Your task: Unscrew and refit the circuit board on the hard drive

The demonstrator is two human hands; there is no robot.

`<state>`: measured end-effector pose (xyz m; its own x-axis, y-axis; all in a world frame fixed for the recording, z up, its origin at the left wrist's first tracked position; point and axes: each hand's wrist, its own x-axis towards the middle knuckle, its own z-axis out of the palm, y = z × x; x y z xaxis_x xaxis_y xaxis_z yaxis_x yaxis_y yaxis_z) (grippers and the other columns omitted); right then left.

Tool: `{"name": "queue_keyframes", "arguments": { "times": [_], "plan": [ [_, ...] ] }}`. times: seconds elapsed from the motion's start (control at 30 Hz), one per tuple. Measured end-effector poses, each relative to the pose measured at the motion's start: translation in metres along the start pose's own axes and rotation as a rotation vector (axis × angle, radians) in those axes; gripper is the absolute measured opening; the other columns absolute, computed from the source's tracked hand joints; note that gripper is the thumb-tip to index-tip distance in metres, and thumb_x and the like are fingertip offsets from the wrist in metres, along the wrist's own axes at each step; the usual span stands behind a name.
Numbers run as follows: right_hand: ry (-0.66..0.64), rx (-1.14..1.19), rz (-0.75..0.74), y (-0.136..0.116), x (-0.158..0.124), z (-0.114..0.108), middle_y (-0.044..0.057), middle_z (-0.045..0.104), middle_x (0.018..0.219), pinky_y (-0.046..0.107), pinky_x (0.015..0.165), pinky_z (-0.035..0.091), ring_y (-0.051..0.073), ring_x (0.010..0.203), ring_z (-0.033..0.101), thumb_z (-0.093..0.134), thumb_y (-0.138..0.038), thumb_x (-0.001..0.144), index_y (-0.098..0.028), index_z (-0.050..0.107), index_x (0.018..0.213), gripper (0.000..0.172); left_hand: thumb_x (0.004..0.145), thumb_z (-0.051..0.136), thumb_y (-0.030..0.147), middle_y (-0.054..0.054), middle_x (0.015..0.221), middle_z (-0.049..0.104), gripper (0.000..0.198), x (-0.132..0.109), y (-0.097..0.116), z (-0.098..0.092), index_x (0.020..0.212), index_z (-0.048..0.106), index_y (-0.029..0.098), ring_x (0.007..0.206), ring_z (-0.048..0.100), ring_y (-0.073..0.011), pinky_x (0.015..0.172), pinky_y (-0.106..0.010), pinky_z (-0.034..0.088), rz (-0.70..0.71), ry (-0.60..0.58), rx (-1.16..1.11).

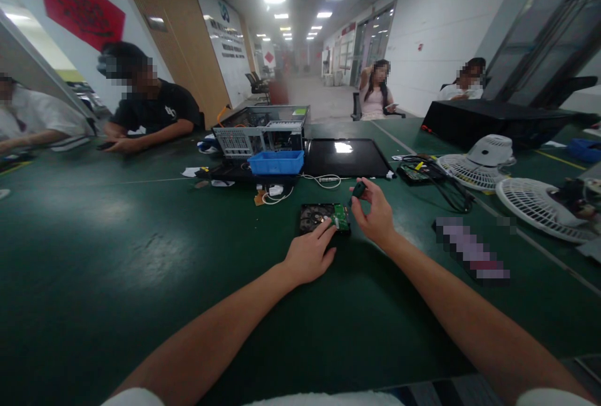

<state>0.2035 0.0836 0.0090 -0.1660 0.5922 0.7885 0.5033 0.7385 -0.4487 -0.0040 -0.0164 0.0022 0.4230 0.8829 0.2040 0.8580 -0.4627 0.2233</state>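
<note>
A hard drive (313, 216) lies on the green table with its green circuit board facing up. My left hand (310, 253) rests at its near edge; the fingers are stretched out onto the board and the thumb stands apart. Just right of the drive, my right hand (375, 213) is raised with its fingers closed around a short, dark-handled screwdriver (359, 190). The handle tilts, with its lower end toward the drive's right edge. Whether the tip touches the drive I cannot tell.
Beyond the drive are a blue tray (276, 162), an opened computer case (258, 131) and a flat black panel (347, 157). To the right lie cables (453, 190), white fan parts (539, 203) and a blurred-out object (469, 248). Several people sit around the table.
</note>
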Motion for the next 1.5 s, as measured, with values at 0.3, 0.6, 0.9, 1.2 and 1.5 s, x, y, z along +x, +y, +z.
{"name": "queue_keyframes", "arguments": {
  "times": [0.3, 0.6, 0.9, 1.2, 1.5],
  "plan": [
    [0.065, -0.056, -0.015, 0.000, 0.000, 0.000, 0.012, 0.055, 0.125, 0.043, 0.080, 0.063, 0.020, 0.086, 0.067, 0.064, -0.034, 0.092, -0.026, 0.044, 0.141, 0.054, 0.097, 0.052, 0.038, -0.006, 0.163, 0.033, 0.058, 0.001, 0.000, 0.001, 0.152, 0.039, 0.028, 0.126, 0.059, -0.0284, 0.099, -0.041, 0.055, -0.003, -0.009, -0.003],
    [0.038, 0.000, -0.002, -0.004, 0.003, -0.001, 0.013, 0.056, 0.131, 0.042, 0.084, 0.063, 0.021, 0.095, 0.069, 0.060, -0.031, 0.094, -0.026, 0.044, 0.141, 0.049, 0.097, 0.050, 0.039, -0.005, 0.163, 0.032, 0.058, 0.000, 0.000, 0.000, 0.152, 0.038, 0.027, 0.122, 0.062, -0.0282, 0.095, -0.041, 0.056, -0.002, -0.008, 0.010],
    [0.030, -0.005, -0.011, -0.005, 0.004, -0.008, 0.012, 0.054, 0.127, 0.040, 0.078, 0.063, 0.021, 0.089, 0.066, 0.061, -0.030, 0.092, -0.025, 0.049, 0.135, 0.045, 0.097, 0.050, 0.038, -0.006, 0.163, 0.032, 0.057, 0.000, 0.000, 0.000, 0.151, 0.039, 0.025, 0.122, 0.061, -0.0282, 0.093, -0.041, 0.057, 0.012, 0.000, 0.008],
    [0.073, -0.040, -0.007, -0.004, 0.004, -0.005, 0.008, 0.055, 0.113, 0.036, 0.066, 0.062, 0.016, 0.074, 0.061, 0.069, -0.035, 0.088, -0.025, 0.050, 0.131, 0.048, 0.098, 0.049, 0.039, -0.006, 0.163, 0.033, 0.056, 0.000, 0.000, 0.000, 0.151, 0.039, 0.025, 0.121, 0.062, -0.0274, 0.092, -0.039, 0.057, 0.012, -0.003, 0.045],
    [0.035, 0.035, 0.012, -0.001, 0.001, -0.003, 0.011, 0.062, 0.121, 0.039, 0.074, 0.063, 0.022, 0.091, 0.069, 0.060, -0.028, 0.094, -0.026, 0.044, 0.139, 0.048, 0.098, 0.049, 0.039, -0.006, 0.163, 0.033, 0.057, 0.000, -0.001, 0.001, 0.152, 0.038, 0.024, 0.121, 0.062, -0.0259, 0.092, -0.038, 0.057, 0.025, 0.017, 0.065]
  ]
}}
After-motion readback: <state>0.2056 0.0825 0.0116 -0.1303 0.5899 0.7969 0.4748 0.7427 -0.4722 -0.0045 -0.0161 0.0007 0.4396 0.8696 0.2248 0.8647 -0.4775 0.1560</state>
